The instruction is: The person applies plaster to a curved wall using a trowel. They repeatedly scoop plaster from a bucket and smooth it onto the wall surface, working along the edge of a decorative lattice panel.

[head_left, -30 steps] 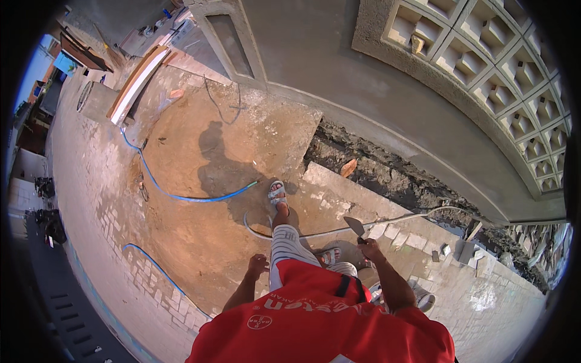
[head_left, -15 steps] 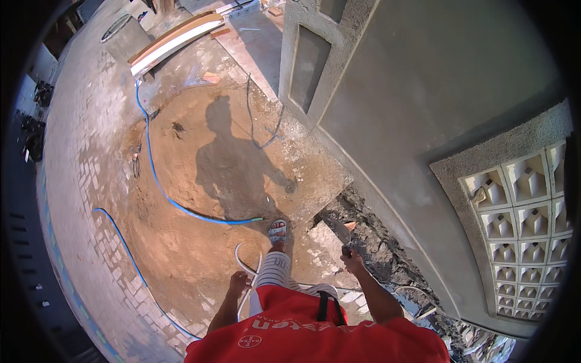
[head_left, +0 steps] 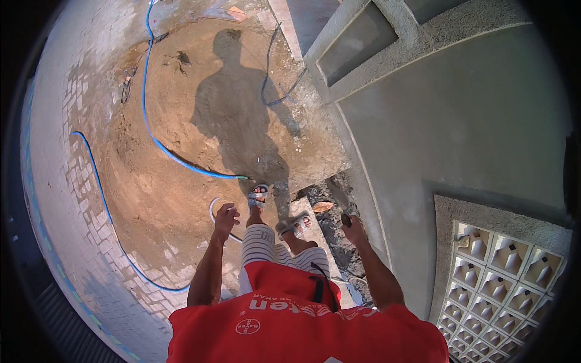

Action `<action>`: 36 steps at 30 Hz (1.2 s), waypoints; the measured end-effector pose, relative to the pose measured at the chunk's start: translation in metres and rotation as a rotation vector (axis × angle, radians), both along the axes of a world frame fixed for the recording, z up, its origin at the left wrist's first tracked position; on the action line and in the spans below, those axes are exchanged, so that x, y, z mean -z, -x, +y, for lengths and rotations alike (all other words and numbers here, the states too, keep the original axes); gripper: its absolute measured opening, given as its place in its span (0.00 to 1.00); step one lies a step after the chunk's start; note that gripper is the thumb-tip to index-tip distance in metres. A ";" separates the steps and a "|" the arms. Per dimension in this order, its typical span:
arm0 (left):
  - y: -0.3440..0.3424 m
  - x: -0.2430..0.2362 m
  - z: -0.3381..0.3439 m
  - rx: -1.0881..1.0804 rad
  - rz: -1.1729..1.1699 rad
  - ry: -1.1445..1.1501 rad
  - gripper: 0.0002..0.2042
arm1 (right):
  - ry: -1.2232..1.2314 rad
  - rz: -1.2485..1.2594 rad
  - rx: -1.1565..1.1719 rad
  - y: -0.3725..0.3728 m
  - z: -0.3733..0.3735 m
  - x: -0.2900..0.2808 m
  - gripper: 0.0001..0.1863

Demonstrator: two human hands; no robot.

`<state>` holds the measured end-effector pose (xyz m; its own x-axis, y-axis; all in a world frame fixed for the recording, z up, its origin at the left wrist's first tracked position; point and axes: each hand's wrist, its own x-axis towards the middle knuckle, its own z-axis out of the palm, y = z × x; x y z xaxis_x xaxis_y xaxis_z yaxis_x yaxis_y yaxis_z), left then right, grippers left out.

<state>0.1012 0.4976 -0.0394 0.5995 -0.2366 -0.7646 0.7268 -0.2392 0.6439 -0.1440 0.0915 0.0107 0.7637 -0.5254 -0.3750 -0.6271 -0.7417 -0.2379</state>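
Note:
My right hand [head_left: 356,232] is closed round the dark handle of a trowel [head_left: 345,219]. Its greyish blade is hard to tell from the dark mortar and rubble in the trench [head_left: 345,245] below. My left hand [head_left: 225,220] hangs free beside my left leg, fingers loosely apart, holding nothing. Underneath it a white hose [head_left: 213,209] curves over the ground. Both my sandalled feet are visible, the right sandal [head_left: 294,224] on a pale slab edge and the left sandal [head_left: 258,196] on the sand.
A grey plastered wall [head_left: 417,127] with a patterned vent-block panel [head_left: 496,272] rises on the right. A blue hose [head_left: 147,103] crosses the sand [head_left: 175,133], and another blue hose [head_left: 100,187] lies on the paving at left. A dark cable [head_left: 266,78] loops near the wall.
I have stepped forward; my right foot now shows on the slab edge. My left hand has risen and its fingers have spread. The trowel stays in my right hand.

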 end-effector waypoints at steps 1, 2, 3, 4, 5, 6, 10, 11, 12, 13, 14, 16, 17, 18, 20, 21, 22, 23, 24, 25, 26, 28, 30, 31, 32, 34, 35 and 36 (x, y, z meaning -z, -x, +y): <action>0.015 0.013 -0.013 0.033 0.017 0.019 0.16 | -0.140 0.170 0.155 -0.001 -0.003 0.001 0.29; 0.028 0.021 -0.027 0.130 -0.056 0.056 0.17 | -0.271 0.336 0.314 -0.007 -0.005 0.003 0.29; 0.040 0.028 -0.042 0.227 -0.134 0.091 0.17 | -0.304 0.420 0.385 -0.012 -0.008 0.006 0.29; 0.046 0.024 -0.080 0.268 -0.090 0.062 0.17 | -0.225 0.407 0.299 0.011 -0.033 0.029 0.30; 0.054 0.028 -0.115 0.311 -0.039 0.028 0.18 | -0.154 0.405 0.212 0.035 -0.061 0.060 0.30; 0.074 0.066 -0.123 0.298 -0.020 0.052 0.18 | -0.247 0.514 0.264 0.010 -0.059 0.070 0.29; 0.173 0.195 -0.176 0.203 -0.044 0.116 0.17 | -0.088 0.571 0.024 -0.077 -0.101 0.131 0.29; 0.190 0.216 -0.183 0.249 -0.064 0.068 0.17 | -0.054 0.556 -0.029 -0.101 -0.115 0.151 0.29; 0.206 0.236 -0.184 0.290 -0.083 0.002 0.17 | -0.012 0.551 -0.109 -0.134 -0.121 0.170 0.30; 0.222 0.256 -0.183 0.328 -0.098 -0.068 0.18 | 0.020 0.540 -0.149 -0.168 -0.123 0.190 0.30; 0.227 0.254 -0.187 0.406 -0.091 -0.102 0.18 | 0.050 0.525 -0.157 -0.195 -0.139 0.208 0.30; 0.201 0.232 -0.201 0.388 0.025 -0.006 0.18 | 0.174 0.538 -0.174 -0.263 -0.150 0.219 0.29; 0.185 0.219 -0.216 0.394 0.071 0.067 0.18 | 0.212 0.465 -0.160 -0.285 -0.177 0.219 0.28; 0.176 0.216 -0.231 0.301 0.081 0.153 0.18 | 0.246 0.409 -0.168 -0.310 -0.195 0.210 0.28; 0.172 0.219 -0.226 0.235 0.111 0.178 0.18 | 0.343 0.346 -0.231 -0.359 -0.204 0.226 0.28; 0.169 0.219 -0.222 0.197 0.124 0.185 0.18 | 0.395 0.295 -0.276 -0.379 -0.203 0.234 0.27; 0.170 0.217 -0.217 0.193 0.134 0.158 0.18 | 0.319 0.304 -0.205 -0.397 -0.194 0.240 0.27; 0.168 0.215 -0.215 0.199 0.146 0.141 0.18 | 0.253 0.319 -0.123 -0.408 -0.191 0.245 0.27; 0.166 0.213 -0.214 0.198 0.155 0.130 0.19 | 0.191 0.332 -0.037 -0.412 -0.188 0.249 0.27; 0.157 0.209 -0.218 0.205 0.154 0.132 0.19 | 0.227 0.355 -0.083 -0.403 -0.200 0.252 0.27; 0.151 0.209 -0.220 0.214 0.161 0.140 0.19 | 0.266 0.380 -0.130 -0.390 -0.213 0.255 0.27; 0.142 0.207 -0.220 0.236 0.182 0.148 0.19 | 0.269 0.448 -0.114 -0.381 -0.219 0.251 0.27; 0.144 0.210 -0.218 0.197 0.233 0.157 0.19 | 0.197 0.538 0.004 -0.387 -0.193 0.235 0.27; 0.148 0.214 -0.220 0.156 0.267 0.172 0.19 | 0.210 0.548 -0.011 -0.380 -0.190 0.232 0.27; 0.153 0.217 -0.221 0.136 0.280 0.178 0.19 | 0.221 0.559 -0.027 -0.372 -0.188 0.229 0.27; 0.156 0.218 -0.221 0.123 0.298 0.185 0.19 | 0.224 0.696 -0.016 -0.349 -0.189 0.227 0.27; 0.153 0.217 -0.222 0.124 0.303 0.184 0.19 | 0.212 0.822 0.012 -0.333 -0.190 0.225 0.28; 0.151 0.216 -0.221 0.120 0.309 0.181 0.19 | 0.224 0.830 -0.014 -0.321 -0.188 0.221 0.28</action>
